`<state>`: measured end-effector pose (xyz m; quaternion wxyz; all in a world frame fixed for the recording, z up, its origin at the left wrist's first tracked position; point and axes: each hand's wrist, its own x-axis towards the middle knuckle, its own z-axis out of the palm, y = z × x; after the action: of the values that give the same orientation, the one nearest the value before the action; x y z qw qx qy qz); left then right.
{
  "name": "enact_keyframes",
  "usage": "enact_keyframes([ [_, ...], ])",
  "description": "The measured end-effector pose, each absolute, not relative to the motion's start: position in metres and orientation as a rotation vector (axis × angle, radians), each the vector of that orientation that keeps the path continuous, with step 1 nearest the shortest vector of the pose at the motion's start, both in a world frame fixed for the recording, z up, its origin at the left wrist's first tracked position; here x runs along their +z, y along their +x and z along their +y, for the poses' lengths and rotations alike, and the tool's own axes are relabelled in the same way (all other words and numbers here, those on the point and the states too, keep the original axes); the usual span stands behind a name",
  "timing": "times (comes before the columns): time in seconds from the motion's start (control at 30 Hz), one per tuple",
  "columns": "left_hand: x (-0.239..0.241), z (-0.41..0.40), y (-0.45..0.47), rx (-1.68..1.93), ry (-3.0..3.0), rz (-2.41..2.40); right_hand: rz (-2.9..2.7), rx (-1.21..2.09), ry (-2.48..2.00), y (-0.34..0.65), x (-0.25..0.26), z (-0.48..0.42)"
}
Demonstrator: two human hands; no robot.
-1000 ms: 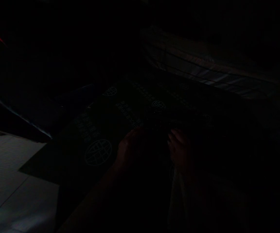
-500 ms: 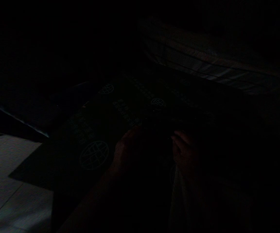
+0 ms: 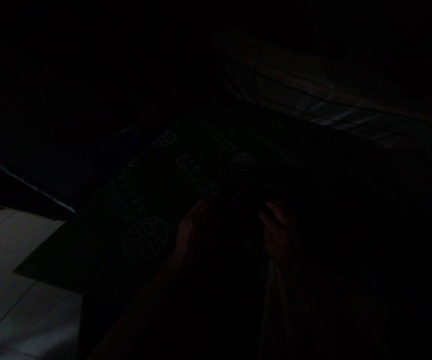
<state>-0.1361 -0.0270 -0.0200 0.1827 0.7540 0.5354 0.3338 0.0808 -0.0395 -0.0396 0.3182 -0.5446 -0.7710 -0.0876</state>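
The view is very dark. Over a dark green board (image 3: pixel 99 255), printed with pale globe marks and lettering, I hold both hands close together. My left hand (image 3: pixel 193 232) is closed, its fingertips lost in shadow. To its right, my right hand (image 3: pixel 281 230) has its fingers bent and pressed together, pointing left. Just beyond and between the hands lies a dark thing with tiny glints (image 3: pixel 244 189); its kind cannot be made out. Whatever either hand grips is hidden by the darkness.
Striped, folded cloth (image 3: pixel 313 102) lies along the board's far right edge. A dark blue surface with a pale edge (image 3: pixel 32 175) is at the left. Light floor tiles (image 3: pixel 9 255) show at lower left. Pale cloth (image 3: pixel 276 305) hangs below my right wrist.
My right hand has shifted slightly left, toward the left hand. More small glints show on the dark thing. My left hand stays almost in place.
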Motion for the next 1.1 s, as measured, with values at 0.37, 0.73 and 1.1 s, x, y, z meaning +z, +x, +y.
enact_keyframes([
  [0.37,-0.035,-0.022,-0.136,0.934,2.132,1.531,-2.06,-0.205,-1.475,0.08,-0.039,-0.039],
  [0.73,-0.034,-0.023,-0.137,0.917,2.146,1.532,-2.027,-0.226,-1.461,0.078,-0.039,-0.04],
  [1.1,-0.037,-0.023,-0.14,0.92,2.158,1.532,-2.004,-0.192,-1.442,0.077,-0.037,-0.039],
])
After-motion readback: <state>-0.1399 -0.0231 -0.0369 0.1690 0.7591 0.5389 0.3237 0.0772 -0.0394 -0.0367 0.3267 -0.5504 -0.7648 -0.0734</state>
